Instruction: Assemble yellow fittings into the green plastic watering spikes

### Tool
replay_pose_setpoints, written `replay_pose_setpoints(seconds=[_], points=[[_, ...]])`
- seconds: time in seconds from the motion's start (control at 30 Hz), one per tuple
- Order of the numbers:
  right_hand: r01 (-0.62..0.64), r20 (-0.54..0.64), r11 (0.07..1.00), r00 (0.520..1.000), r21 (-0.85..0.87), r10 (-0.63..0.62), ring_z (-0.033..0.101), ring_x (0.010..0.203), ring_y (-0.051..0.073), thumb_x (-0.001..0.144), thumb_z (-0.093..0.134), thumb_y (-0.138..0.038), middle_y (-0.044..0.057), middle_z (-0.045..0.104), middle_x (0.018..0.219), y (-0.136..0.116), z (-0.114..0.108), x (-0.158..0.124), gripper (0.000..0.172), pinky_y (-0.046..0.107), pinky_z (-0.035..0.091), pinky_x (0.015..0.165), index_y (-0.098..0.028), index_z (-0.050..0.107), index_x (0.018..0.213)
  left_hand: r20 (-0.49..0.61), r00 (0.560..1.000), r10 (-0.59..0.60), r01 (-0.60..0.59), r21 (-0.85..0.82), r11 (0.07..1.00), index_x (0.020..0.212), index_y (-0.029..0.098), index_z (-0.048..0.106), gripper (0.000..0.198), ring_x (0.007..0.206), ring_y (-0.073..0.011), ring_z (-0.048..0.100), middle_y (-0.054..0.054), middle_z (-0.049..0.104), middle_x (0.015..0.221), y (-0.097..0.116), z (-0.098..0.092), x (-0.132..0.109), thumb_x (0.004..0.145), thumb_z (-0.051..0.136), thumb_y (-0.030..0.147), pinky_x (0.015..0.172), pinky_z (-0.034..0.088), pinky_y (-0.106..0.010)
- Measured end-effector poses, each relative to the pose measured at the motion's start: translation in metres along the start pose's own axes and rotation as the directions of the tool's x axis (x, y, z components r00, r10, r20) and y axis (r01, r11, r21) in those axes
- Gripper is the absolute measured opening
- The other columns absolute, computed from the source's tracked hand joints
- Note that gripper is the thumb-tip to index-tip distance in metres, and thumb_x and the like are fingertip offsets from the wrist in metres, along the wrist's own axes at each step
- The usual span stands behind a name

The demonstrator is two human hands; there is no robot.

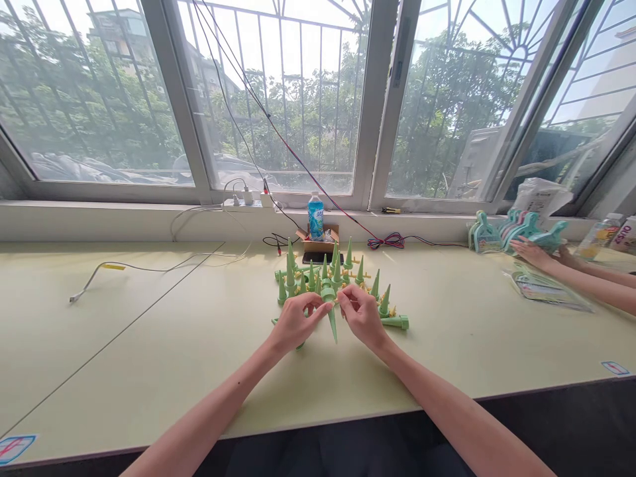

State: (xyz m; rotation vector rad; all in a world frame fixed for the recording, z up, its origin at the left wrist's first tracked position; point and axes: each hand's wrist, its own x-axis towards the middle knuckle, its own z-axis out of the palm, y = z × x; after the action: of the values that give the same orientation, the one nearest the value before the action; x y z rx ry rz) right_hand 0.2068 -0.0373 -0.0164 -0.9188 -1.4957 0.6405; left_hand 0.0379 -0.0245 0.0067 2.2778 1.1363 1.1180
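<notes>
The left hand (297, 319) pinches 1 green plastic watering spike (332, 322), fingers closed at its collar, tip toward 6 o'clock. At 3 o'clock, the right hand (364, 318) has its fingertips together on what seems a yellow valve (337, 301), mostly hidden. A slack left pinch could let the spike twist loose; a skewed push could bend the valve. Beyond, at 12 o'clock, brushing knuckles could topple the upright spikes (336, 273).

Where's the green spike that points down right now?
In the head view, the downward-pointing green spike is just right of centre, between left hand and right hand, before the upright green spikes.
</notes>
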Motion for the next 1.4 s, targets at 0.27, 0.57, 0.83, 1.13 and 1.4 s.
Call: replay_pose_setpoints(seconds=[0.27, 0.57, 0.83, 1.13, 1.4], points=[[-0.016, -0.017, 0.999, 1.0, -0.046, 0.015, 0.036, 0.046, 0.01, 0.091, 0.051, -0.038, -0.005, 0.04, 0.053, 0.0023, -0.0001, 0.0008, 0.029, 0.023, 0.028, 0.044, -0.019, 0.048, 0.069, -0.067, 0.996, 0.06, -0.061, -0.006, 0.998, 0.08, 0.018, 0.061, 0.024, 0.062, -0.0129, 0.053, 0.0, 0.064, 0.071, -0.0048, 0.0024, -0.0001, 0.081, 0.066, 0.041, 0.058, 0.043, -0.024], [0.016, -0.019, 0.998, 1.0, -0.056, -0.017, 0.034, 0.048, 0.009, 0.09, 0.052, -0.036, -0.004, 0.04, 0.056, 0.0028, -0.0001, 0.0004, 0.028, 0.023, 0.026, 0.045, -0.018, 0.051, 0.069, -0.098, 0.989, 0.114, -0.114, 0.011, 0.993, 0.077, 0.019, 0.058, 0.023, 0.064, -0.0127, 0.047, 0.001, 0.059, 0.071, -0.0026, 0.0014, -0.0007, 0.081, 0.067, 0.039, 0.061, 0.04, -0.024], [0.021, -0.035, 0.999, 0.999, -0.042, -0.022, 0.034, 0.049, 0.009, 0.091, 0.051, -0.037, -0.005, 0.04, 0.057, 0.0007, 0.0004, 0.0009, 0.028, 0.023, 0.027, 0.045, -0.019, 0.049, 0.07, -0.113, 0.985, 0.13, -0.129, 0.018, 0.992, 0.082, 0.019, 0.058, 0.023, 0.063, -0.0122, 0.047, 0.0, 0.059, 0.075, -0.0033, 0.0037, -0.0006, 0.083, 0.066, 0.041, 0.061, 0.041, -0.023], [0.03, -0.056, 0.999, 0.998, 0.013, -0.029, 0.03, 0.047, 0.009, 0.093, 0.049, -0.044, -0.005, 0.036, 0.06, 0.0018, -0.0007, 0.0003, 0.03, 0.022, 0.027, 0.042, -0.02, 0.049, 0.076, -0.085, 0.992, -0.089, 0.072, -0.177, 0.982, 0.063, 0.015, 0.062, 0.061, 0.05, -0.012, 0.05, -0.001, 0.057, 0.053, 0.001, 0.0029, 0.0003, 0.098, 0.03, 0.054, 0.053, 0.039, -0.023], [0.119, 0.023, 0.993, 0.993, 0.002, -0.119, 0.034, 0.051, 0.01, 0.095, 0.048, -0.042, -0.003, 0.04, 0.064, -0.0001, -0.0005, -0.0022, 0.028, 0.023, 0.034, 0.046, -0.021, 0.049, 0.076, 0.073, 0.984, -0.163, 0.178, -0.303, 0.936, 0.046, 0.016, 0.063, 0.077, 0.056, -0.016, 0.061, -0.007, 0.065, 0.05, -0.0046, 0.0085, 0.0019, 0.097, 0.025, 0.06, 0.055, 0.045, -0.024]])
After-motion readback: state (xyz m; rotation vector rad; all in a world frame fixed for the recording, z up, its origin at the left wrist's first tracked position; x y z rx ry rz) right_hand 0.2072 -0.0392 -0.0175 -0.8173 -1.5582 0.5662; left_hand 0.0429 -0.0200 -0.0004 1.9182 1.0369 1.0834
